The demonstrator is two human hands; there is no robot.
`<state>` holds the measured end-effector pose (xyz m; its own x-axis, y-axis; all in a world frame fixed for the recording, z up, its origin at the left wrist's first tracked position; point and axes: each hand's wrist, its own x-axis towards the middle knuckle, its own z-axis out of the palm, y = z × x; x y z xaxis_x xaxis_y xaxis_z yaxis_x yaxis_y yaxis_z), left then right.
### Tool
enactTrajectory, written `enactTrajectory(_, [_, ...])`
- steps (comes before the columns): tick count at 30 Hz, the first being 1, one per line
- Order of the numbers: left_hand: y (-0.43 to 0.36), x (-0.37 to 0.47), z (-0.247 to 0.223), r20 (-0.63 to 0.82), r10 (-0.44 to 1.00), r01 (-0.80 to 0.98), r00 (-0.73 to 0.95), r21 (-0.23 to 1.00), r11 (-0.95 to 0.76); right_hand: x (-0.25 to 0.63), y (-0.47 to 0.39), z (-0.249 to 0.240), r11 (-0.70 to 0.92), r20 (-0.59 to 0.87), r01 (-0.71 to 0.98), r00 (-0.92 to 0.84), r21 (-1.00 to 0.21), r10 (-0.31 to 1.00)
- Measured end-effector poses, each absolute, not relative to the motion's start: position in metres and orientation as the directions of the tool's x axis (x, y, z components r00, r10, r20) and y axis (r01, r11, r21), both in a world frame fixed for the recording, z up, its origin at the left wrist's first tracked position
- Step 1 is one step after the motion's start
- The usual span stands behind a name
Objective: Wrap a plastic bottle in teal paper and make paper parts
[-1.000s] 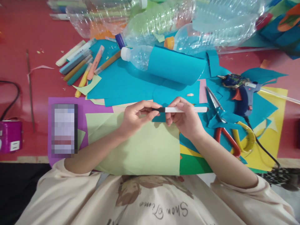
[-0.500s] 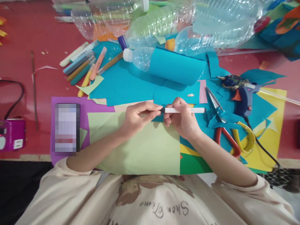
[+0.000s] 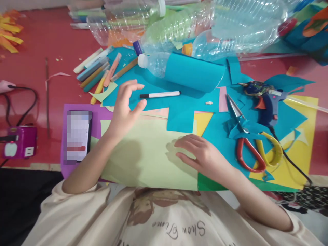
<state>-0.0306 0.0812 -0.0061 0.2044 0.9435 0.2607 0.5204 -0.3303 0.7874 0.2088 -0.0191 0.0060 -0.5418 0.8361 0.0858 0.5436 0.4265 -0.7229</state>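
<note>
A white marker with a black cap [image 3: 164,94] lies on the blue paper [image 3: 153,83], in front of a clear bottle partly wrapped in blue paper [image 3: 193,72]. Just left of the marker, my left hand [image 3: 126,106] is raised with thumb and fingers apart, holding nothing. My right hand [image 3: 198,152] hovers low over the right side of a pale green sheet [image 3: 148,153], its fingers stretched out and its shadow falling on the paper. Whether its fingertips touch the sheet I cannot tell.
Scissors with red and yellow handles [image 3: 249,157] and a hot glue gun [image 3: 268,106] lie on the right. Several markers [image 3: 93,70] are bunched at the upper left. Large clear bottles [image 3: 238,30] fill the back. A phone [image 3: 77,136] rests on purple paper at the left.
The marker has left both hands and now lies on the blue paper. My left hand has moved up and left; my right hand has come down over the green sheet.
</note>
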Motion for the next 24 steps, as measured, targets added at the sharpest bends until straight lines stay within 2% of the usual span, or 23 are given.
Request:
enactTrajectory(2, [0.071, -0.032, -0.007, 0.208, 0.917, 0.596, 0.341, 0.706, -0.382, 0.212, -0.031, 0.002, 0.523, 0.165, 0.557, -0.568, -0.645, 0.807])
enactTrajectory(5, [0.051, -0.023, -0.011, 0.070, 0.850, 0.698, 0.522, 0.537, -0.473, 0.217, -0.040, -0.006, 0.519, 0.168, 0.620, -0.534, -0.589, 0.829])
enactTrajectory(7, [0.041, -0.015, -0.013, 0.029, 0.820, 0.730, 0.571, 0.438, -0.524, 0.221, -0.042, -0.010, 0.494, 0.147, 0.653, -0.512, -0.575, 0.847])
enactTrajectory(9, [0.037, -0.010, -0.014, 0.021, 0.819, 0.740, 0.574, 0.413, -0.530, 0.224, -0.044, -0.012, 0.482, 0.143, 0.664, -0.498, -0.572, 0.856])
enactTrajectory(14, [0.038, -0.008, -0.009, -0.091, 0.827, 0.708, 0.554, 0.573, -0.412, 0.230, -0.045, -0.014, 0.501, 0.147, 0.675, -0.511, -0.542, 0.847])
enactTrajectory(18, [0.037, -0.008, -0.001, -0.186, 0.786, 0.682, 0.589, 0.636, -0.361, 0.232, -0.040, -0.016, 0.485, 0.151, 0.721, -0.478, -0.495, 0.865])
enactTrajectory(21, [0.037, -0.010, 0.007, -0.265, 0.755, 0.673, 0.600, 0.677, -0.297, 0.234, -0.034, -0.015, 0.421, 0.165, 0.722, -0.400, -0.549, 0.901])
enactTrajectory(24, [0.044, -0.015, 0.014, -0.338, 0.701, 0.635, 0.628, 0.743, -0.210, 0.235, -0.031, -0.012, 0.281, 0.125, 0.680, -0.270, -0.678, 0.955])
